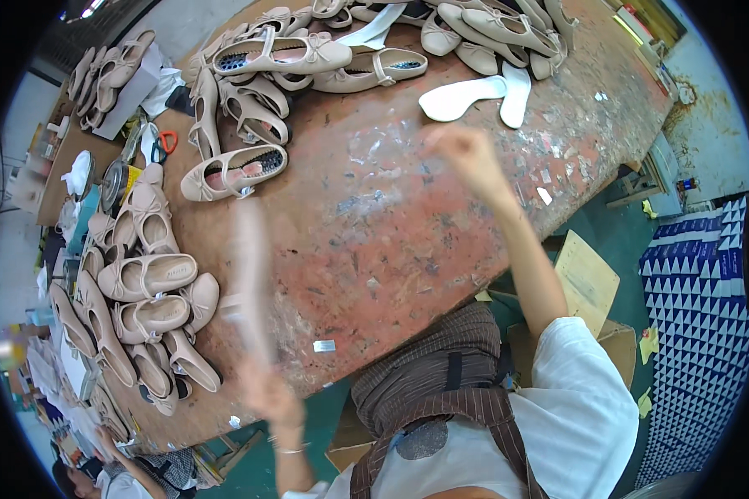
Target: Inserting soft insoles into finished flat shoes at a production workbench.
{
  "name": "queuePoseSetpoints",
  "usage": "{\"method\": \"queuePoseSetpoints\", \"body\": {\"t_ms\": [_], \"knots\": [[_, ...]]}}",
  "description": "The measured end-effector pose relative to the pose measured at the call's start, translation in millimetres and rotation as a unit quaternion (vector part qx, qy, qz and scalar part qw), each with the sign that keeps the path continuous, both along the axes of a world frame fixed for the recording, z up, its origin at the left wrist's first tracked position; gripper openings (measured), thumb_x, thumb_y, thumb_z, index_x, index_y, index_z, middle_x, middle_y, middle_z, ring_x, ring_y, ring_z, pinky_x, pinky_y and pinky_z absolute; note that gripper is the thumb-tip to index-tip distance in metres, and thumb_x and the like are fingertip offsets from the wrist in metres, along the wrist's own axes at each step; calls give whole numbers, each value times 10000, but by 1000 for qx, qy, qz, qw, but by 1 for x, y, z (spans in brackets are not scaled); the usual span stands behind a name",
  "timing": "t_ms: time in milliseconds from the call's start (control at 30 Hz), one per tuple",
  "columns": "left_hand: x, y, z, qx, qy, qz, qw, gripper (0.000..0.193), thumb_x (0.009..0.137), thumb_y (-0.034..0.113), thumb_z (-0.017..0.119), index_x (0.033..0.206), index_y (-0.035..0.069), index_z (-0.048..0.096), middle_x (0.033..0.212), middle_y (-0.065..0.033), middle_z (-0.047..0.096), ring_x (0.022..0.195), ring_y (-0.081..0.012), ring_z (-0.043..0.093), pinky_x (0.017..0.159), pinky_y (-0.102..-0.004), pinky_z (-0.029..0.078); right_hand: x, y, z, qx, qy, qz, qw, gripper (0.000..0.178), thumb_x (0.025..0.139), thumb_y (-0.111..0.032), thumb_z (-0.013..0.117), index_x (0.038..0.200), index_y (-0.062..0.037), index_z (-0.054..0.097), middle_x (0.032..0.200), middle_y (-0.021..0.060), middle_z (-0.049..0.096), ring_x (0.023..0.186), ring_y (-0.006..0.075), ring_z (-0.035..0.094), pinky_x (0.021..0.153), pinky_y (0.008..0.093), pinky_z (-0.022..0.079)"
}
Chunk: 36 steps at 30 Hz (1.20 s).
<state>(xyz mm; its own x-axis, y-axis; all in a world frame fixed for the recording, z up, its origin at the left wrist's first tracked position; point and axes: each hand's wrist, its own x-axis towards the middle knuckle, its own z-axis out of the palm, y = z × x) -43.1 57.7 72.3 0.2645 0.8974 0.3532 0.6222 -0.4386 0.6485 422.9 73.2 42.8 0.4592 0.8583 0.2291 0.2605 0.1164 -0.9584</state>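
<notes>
My left hand (pixel 270 397) is closed around one end of a beige shoe (pixel 254 266), which is held upright over the table's near left part and smeared by motion. My right hand (pixel 468 158) is over the middle of the table with bent fingers; its fingertips are blurred, and nothing distinct shows in them. Just beyond it lie a white insole (pixel 458 98) and a second white insole (pixel 516 96), their narrow ends close together. A single beige strapped shoe (pixel 235 173) with a bow and a dark patterned inside lies left of centre.
Beige shoes (pixel 154 274) crowd the table's left side, and more shoes (pixel 283 54) are heaped along the far edge. White scraps and glue marks cover the worn red-brown tabletop (pixel 374 274). Stacked blue-and-white boxes (pixel 695 333) stand at right. Another person (pixel 112 478) is at lower left.
</notes>
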Motion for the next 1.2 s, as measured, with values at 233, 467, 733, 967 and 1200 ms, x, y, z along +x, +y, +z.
{"method": "queuePoseSetpoints", "body": {"t_ms": [233,467,733,967,1200], "knots": [[-31,195,131,378,309,254,835,405,958,151,606,1307,-53,574,1298,-200,618,1217,-334,557,1067,-400,382,122,77,-59,-341,-258,-406,808,734,896,-553,595,1362,3,489,1298,277,517,1224,455,470,1025,545,345],[239,341,49,340,227,-154,900,724,762,43,714,1415,-1,403,1353,-213,526,1328,-359,445,1143,-451,326,109,62,-60,-289,-115,-404,860,918,697,-138,752,1403,81,207,875,130,666,876,354,671,854,433,510],[261,275,48,245,100,-197,944,132,740,25,647,868,57,641,865,-130,625,858,-326,617,741,-455,460,78,-15,-53,-151,117,-245,951,628,640,79,479,1252,26,612,914,84,677,759,190,648,710,300,519],[106,32,1,20,41,-180,983,156,658,-69,699,733,44,622,753,-73,569,712,-275,568,642,-387,452,19,-88,-39,20,526,24,850,869,590,36,464,1451,44,351,1352,259,540,1151,364,618,989,456,540],[43,-65,-30,-40,29,34,998,233,780,8,753,1010,21,722,962,-123,644,874,-290,601,787,-372,494,-56,-83,-24,46,461,90,882,868,706,60,485,1524,7,199,1533,314,281,1290,370,515,1123,571,396]]}}
